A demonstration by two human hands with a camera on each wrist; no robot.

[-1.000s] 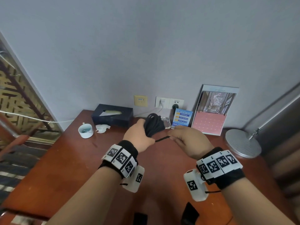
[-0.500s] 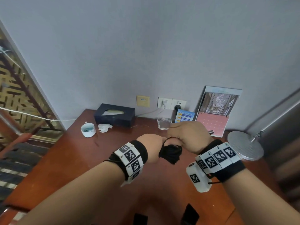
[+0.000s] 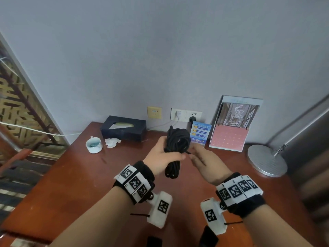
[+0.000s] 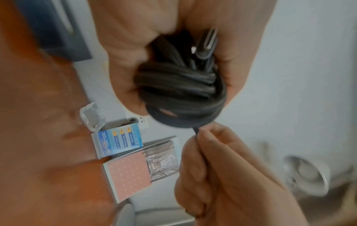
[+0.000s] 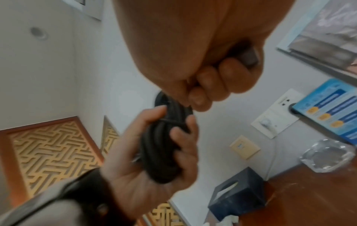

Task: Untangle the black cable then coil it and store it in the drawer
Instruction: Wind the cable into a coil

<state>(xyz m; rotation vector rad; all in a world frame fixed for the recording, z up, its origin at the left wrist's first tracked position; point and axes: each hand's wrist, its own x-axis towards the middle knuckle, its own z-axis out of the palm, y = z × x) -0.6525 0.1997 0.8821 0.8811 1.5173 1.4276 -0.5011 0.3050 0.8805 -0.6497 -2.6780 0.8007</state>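
The black cable (image 3: 177,145) is a tight coiled bundle held upright above the brown desk (image 3: 74,184). My left hand (image 3: 164,155) grips the bundle (image 4: 181,90) around its middle, with loops sticking out above and below the fist. My right hand (image 3: 195,155) pinches the short free end (image 4: 196,131) of the cable just right of the bundle, between thumb and fingers. In the right wrist view the bundle (image 5: 162,146) lies in the left palm, and a plug end (image 5: 249,56) shows in the right fist. No drawer is in view.
At the back of the desk stand a dark tissue box (image 3: 123,128), a white cup (image 3: 94,145), crumpled tissue (image 3: 112,142), a blue card (image 3: 200,133), a pink-and-photo calendar (image 3: 231,129) and a round lamp base (image 3: 266,160). Wall sockets (image 3: 185,114) sit above. A glass dish (image 5: 326,157) stands by the wall.
The bundle has turned from hanging below the hands to standing upright in the left hand, and both hands have risen. The right hand now pinches only a short free end.
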